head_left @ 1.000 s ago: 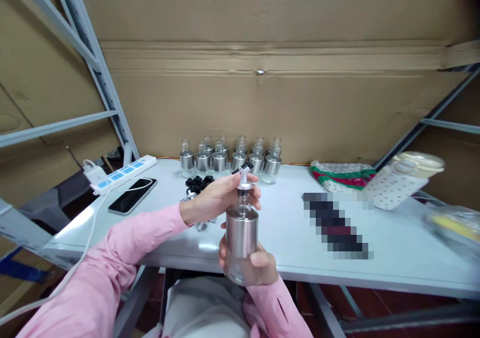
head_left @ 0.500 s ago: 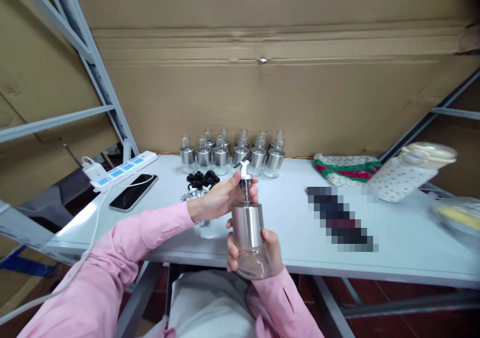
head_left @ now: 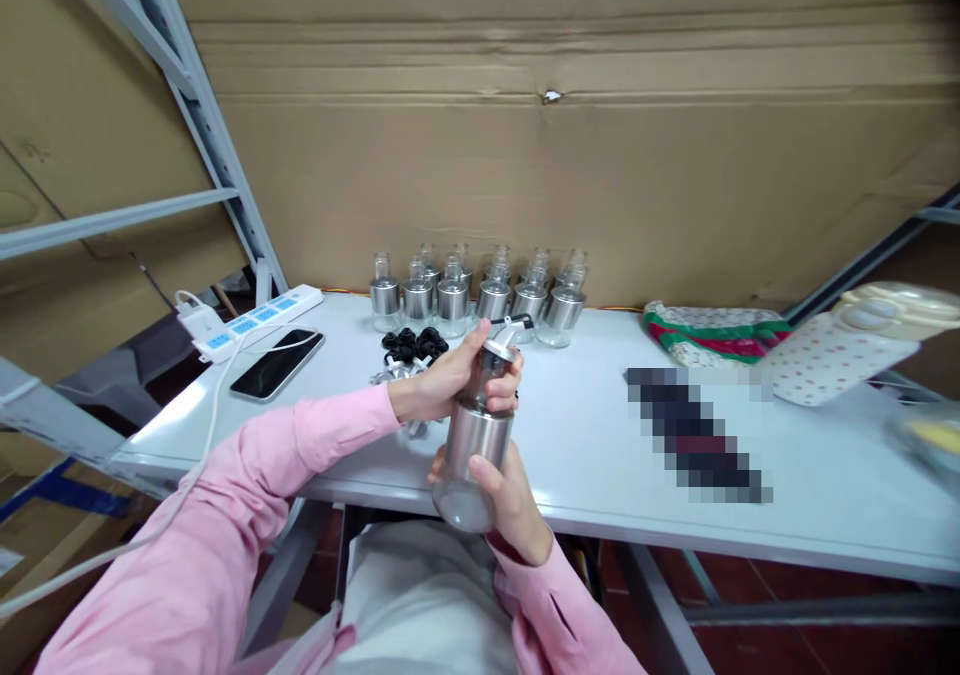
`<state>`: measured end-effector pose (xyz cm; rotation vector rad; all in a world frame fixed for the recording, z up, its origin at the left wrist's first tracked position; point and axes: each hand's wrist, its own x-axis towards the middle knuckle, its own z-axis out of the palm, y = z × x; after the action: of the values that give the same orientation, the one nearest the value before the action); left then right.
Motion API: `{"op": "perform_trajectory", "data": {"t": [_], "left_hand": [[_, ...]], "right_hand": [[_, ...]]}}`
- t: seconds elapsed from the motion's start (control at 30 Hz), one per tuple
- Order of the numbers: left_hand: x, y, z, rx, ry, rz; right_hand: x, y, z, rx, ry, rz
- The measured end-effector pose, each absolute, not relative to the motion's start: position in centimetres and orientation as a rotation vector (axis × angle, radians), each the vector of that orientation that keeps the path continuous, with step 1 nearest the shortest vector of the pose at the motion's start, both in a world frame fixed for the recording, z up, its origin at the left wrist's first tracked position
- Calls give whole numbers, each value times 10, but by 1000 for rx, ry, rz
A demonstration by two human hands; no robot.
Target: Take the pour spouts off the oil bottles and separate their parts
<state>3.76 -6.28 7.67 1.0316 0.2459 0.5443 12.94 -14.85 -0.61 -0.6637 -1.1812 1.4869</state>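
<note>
A glass bottle with a steel sleeve [head_left: 477,435] is held tilted above the table's front edge, its top leaning right. On its neck sits a white and black pourer cap [head_left: 508,335]. My left hand [head_left: 457,370] is wrapped round the neck just under the cap, thumb near the cap. Lower down, my right hand [head_left: 510,495] grips the body, with the thumb across the steel sleeve. Behind my left hand lie a pile of black caps [head_left: 414,345] and some grey-white pourer parts [head_left: 390,373], partly hidden by that hand.
Several steel-sleeved bottles [head_left: 452,300] stand along the cardboard wall. On the left of the table [head_left: 585,455] are a phone [head_left: 276,365] and a power strip [head_left: 262,323] with a white cable. To the right lie a patterned cloth [head_left: 712,335], a blurred-out dark item [head_left: 694,435] and a dotted container [head_left: 836,360].
The bottle has tilted, its base swinging left and its top leaning right. My right hand has moved left with it, and its thumb is now across the sleeve. The view has shifted slightly.
</note>
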Motion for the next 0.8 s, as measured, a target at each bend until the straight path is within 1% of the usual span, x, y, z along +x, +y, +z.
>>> {"op": "perform_trajectory", "data": {"t": [0.17,0.33,0.47,0.57,0.7,0.8], "left_hand": [[35,-60,79,1052,224,505],[35,-63,81,1150,223,578],[39,-70,83,1188,322,669],[41,-70,84,1174,414,631],[37,-63,84,1156,406,512],[34,-60,86,1173,369,433]], "right_hand": [[130,-150,-6,-635,-1124,1501],[131,-151,-4,-754,-1217,1330],[127,-151,-4,-867,-1306,1157],[123,-151,-4,-973,-1345,1048],[122,-151,-5,-1023,-1376,921],[124,-150,-8,-991,-1402,955]]}}
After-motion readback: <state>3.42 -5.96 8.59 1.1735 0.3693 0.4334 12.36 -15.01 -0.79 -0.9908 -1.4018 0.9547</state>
